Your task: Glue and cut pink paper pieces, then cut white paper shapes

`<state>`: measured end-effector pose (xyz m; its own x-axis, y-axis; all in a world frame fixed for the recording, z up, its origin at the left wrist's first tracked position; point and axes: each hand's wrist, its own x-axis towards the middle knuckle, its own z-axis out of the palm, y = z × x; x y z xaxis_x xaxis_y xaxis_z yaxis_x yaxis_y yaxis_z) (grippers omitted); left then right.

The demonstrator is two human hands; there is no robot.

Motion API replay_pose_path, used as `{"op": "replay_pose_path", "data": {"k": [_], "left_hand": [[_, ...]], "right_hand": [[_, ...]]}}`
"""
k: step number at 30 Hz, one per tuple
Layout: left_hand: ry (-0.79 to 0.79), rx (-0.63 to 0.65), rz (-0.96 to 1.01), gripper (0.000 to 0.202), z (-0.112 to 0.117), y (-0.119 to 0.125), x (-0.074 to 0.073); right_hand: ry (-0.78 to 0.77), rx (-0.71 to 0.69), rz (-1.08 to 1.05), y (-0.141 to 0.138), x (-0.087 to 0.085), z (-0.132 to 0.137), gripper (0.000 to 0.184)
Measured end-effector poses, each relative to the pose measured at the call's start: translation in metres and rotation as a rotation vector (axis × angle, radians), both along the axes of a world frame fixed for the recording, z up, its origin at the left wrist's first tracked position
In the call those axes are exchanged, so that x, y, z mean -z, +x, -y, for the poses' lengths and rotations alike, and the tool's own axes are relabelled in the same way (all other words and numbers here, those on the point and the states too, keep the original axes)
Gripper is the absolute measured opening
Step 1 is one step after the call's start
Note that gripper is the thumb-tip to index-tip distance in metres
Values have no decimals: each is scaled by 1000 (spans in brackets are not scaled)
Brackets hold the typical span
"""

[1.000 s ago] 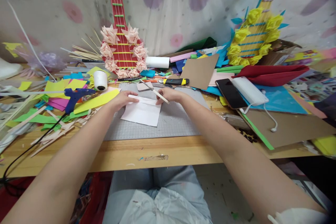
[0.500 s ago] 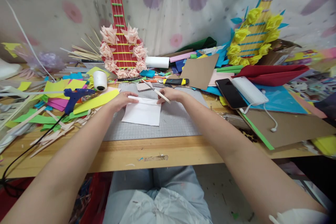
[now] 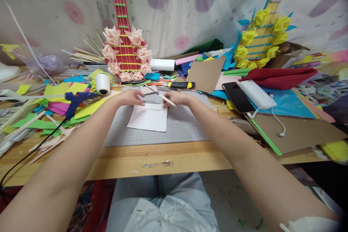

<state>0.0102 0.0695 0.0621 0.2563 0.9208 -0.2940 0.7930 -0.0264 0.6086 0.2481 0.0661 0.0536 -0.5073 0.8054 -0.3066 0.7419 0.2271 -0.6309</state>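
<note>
A white sheet of paper [image 3: 148,119] lies on a grey cutting mat [image 3: 179,127], its far edge folded over. My left hand [image 3: 132,97] presses the fold's left end with curled fingers. My right hand [image 3: 175,98] presses the fold's right end and grips a pair of scissors [image 3: 160,95] with pale handles, blades pointing left over the far edge of the paper.
A blue glue gun [image 3: 77,98] with a black cord lies left among coloured paper scraps. A white tape roll [image 3: 103,83], a yellow utility knife [image 3: 181,85], brown cardboard [image 3: 207,74], a phone [image 3: 238,96] and a white power bank [image 3: 257,94] lie around. Two paper guitars lean on the wall.
Both hands have slid a little farther along the folded far edge of the paper; the left hand moved up and right. The paper shifted slightly.
</note>
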Motion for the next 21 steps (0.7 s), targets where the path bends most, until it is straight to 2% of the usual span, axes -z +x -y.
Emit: {"op": "replay_pose_path", "data": {"k": [2, 4, 7, 10, 13, 17, 19, 21], "left_hand": [[17, 108, -28, 53, -6, 12, 0], [1, 204, 29, 47, -10, 24, 4], [-18, 263, 135, 34, -11, 39, 12], [-30, 276, 173, 23, -10, 46, 17], [-7, 283, 123, 14, -11, 47, 17], [10, 303, 88, 11, -13, 47, 16], [12, 280, 112, 10, -12, 46, 14], [21, 212, 164, 9, -10, 44, 12]], "right_hand": [[10, 1, 12, 0, -1, -1, 20], [9, -8, 2, 1, -3, -1, 22], [2, -29, -10, 1, -6, -1, 24], [-6, -28, -14, 0, -9, 0, 24], [-5, -27, -12, 0, -10, -1, 23], [-4, -20, -29, 0, -8, -3, 20], [-24, 24, -93, 1, -4, -5, 20], [-46, 127, -205, 3, 0, -7, 22]]}}
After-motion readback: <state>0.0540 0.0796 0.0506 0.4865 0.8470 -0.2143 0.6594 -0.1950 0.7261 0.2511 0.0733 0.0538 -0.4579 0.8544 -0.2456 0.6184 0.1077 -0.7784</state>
